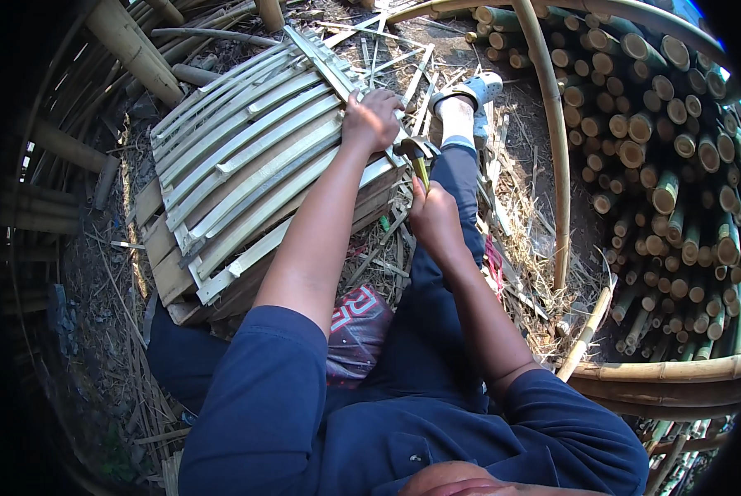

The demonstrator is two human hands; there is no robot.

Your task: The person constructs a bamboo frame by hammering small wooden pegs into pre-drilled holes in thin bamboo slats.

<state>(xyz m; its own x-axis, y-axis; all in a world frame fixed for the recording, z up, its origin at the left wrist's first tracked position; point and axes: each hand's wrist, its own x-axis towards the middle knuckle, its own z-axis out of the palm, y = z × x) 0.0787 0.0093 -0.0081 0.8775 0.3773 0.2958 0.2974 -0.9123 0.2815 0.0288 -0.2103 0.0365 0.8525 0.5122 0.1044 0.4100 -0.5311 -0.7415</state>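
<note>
In front of me to the left lies a slatted bamboo panel (259, 153), its pale split slats side by side on a wooden support (168, 264). A bamboo strip (316, 62) crosses the slat ends along the right edge. My left hand (372, 120) is closed over this strip at that edge, with curled fingers; any small thing in its fingertips is too small to make out. My right hand (436, 217) is wrapped round the handle of a hammer (421, 169). The dark hammer head is up, just right of the panel edge and close to my left hand.
My outstretched leg (455, 194) runs along the panel's right side, ending in a light clog (479, 87). Bamboo shavings (515, 248) litter the ground. Stacked bamboo poles (659, 165) fill the right, behind a bent bamboo rail (552, 140). Thick bamboo posts (135, 50) stand at the left.
</note>
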